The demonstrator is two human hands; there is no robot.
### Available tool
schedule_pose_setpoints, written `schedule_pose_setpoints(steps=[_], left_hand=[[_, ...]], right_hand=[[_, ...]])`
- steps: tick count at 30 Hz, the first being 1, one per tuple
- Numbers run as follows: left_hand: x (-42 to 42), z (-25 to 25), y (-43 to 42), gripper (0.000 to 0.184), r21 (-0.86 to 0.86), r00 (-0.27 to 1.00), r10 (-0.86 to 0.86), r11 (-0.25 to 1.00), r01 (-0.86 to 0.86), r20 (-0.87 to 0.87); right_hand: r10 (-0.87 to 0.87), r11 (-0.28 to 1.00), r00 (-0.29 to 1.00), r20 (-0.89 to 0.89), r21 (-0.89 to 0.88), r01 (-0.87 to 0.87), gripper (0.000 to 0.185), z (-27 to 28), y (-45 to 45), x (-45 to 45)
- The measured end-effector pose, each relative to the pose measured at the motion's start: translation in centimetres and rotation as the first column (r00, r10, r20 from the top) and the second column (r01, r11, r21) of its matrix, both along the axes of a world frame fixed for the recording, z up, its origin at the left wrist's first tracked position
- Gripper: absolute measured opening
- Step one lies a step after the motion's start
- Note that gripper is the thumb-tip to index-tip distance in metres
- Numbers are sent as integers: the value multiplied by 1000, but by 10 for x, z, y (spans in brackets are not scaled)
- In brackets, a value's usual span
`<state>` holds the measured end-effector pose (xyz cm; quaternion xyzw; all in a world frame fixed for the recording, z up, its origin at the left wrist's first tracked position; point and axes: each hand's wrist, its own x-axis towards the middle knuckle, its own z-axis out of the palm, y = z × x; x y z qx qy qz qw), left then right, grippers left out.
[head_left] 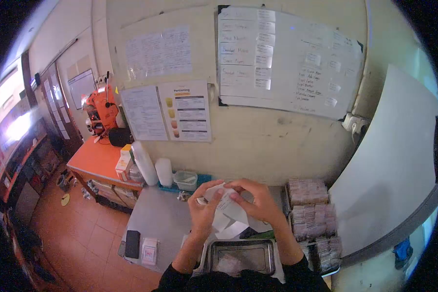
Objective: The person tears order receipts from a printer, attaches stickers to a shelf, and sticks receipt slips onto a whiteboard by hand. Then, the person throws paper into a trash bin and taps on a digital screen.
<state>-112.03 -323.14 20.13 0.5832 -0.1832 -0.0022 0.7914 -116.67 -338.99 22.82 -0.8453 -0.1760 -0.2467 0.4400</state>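
Note:
A strip of white printed paper labels (pixel 232 210) is held up between both hands, above the metal tray. My left hand (pixel 205 208) pinches its left side with thumb and fingers. On the other side, my right hand (pixel 258 200) grips the upper right part, its thumb pressed on the paper. The strip's lower end hangs folded below the hands. Closer to my body is a rectangular metal tray (pixel 271 258), with something clear and plastic-like (pixel 228 264) in it that I cannot make out.
Stacks of flat packets (pixel 312 221) line the table's right side. A dark phone (pixel 132 244) and a small white pack (pixel 150 251) lie at left. Behind stand a clear tub (pixel 185 182) and tall white stacks (pixel 145 164). An orange-topped table (pixel 95 158) adjoins at left.

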Motion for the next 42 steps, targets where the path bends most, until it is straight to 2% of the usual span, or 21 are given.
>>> schedule_pose_setpoints(steps=[6, 9, 12, 14, 18, 19, 20, 21, 24, 26, 28, 30, 32, 33, 35, 36, 38, 39, 41, 42], left_hand=[[1, 0, -4, 22, 54, 999, -4, 999, 2, 52], [1, 0, -5, 22, 1, 999, -55, 999, 55, 0], [4, -8, -5, 24, -12, 997, -71, 997, 71, -8], [9, -13, -6, 30, -47, 983, -175, 984, 173, -55], [6, -2, -2, 32, -79, 966, -245, 968, 239, -78], [9, -7, -2, 33, -96, 952, -255, 966, 241, -170], [11, -10, -1, 33, -112, 929, -263, 964, 241, -260], [12, -11, 1, 33, -113, 931, -266, 963, 244, -251], [13, -9, 8, 33, -109, 946, -216, 975, 195, -241], [10, -3, 15, 35, -113, 948, -199, 978, 176, -247], [9, -5, 19, 35, -113, 955, -188, 980, 165, -231], [10, -11, 23, 36, -114, 962, -173, 982, 152, -211], [11, -18, 26, 37, -111, 931, -164, 985, 134, -327], [12, -23, 27, 37, -113, 934, -159, 985, 129, -319], [14, -32, 30, 36, -151, 943, -165, 981, 125, -289], [15, -34, 33, 37, -140, 932, -155, 984, 114, -327], [15, -32, 35, 37, -136, 936, -143, 985, 104, -321], [15, -33, 37, 37, -129, 937, -134, 987, 97, -322], [19, -41, 38, 37, -129, 943, -114, 989, 77, -312], [21, -43, 38, 38, -130, 948, -96, 990, 59, -303]], right_hand=[[-66, 995, 994, 86, -73, 73, 19, -2, -3, 2], [-108, 992, 994, 31, -69, 110, 18, -2, -3, 0], [-142, 984, 982, 122, -93, 153, 18, -11, -6, 5], [-147, 983, 984, 103, -99, 157, 20, -13, -8, 5], [-154, 978, 982, 114, -123, 167, 24, -18, -13, 11], [-157, 977, 980, 122, -125, 172, 24, -15, -13, 11], [-139, 990, 990, 38, 33, 138, 24, -8, -12, 11], [-105, 975, 994, -41, 193, 111, 25, -3, -12, 12], [-189, 968, 981, 40, 174, 180, 27, 5, -46, 46], [-309, 950, 935, 172, 105, 294, 30, 16, -89, 89], [-438, 899, 867, 238, 122, 421, 36, 54, -118, 123], [-527, 773, 592, 610, 55, 632, 43, 79, -162, 186], [-508, 703, 431, 745, 71, 707, 48, 118, -189, 223], [-504, 708, 428, 750, 74, 703, 48, 137, -192, 233], [-550, 669, 319, 771, 178, 722, 42, 167, -193, 245], [-547, 672, 317, 774, 181, 718, 42, 178, -189, 245], [-650, 584, 349, 675, 149, 798, 35, 194, -182, 249], [-648, 587, 349, 677, 151, 795, 35, 200, -181, 251], [-710, 466, 265, 653, 152, 872, 29, 205, -182, 256], [-708, 469, 267, 654, 152, 870, 29, 206, -186, 259]])
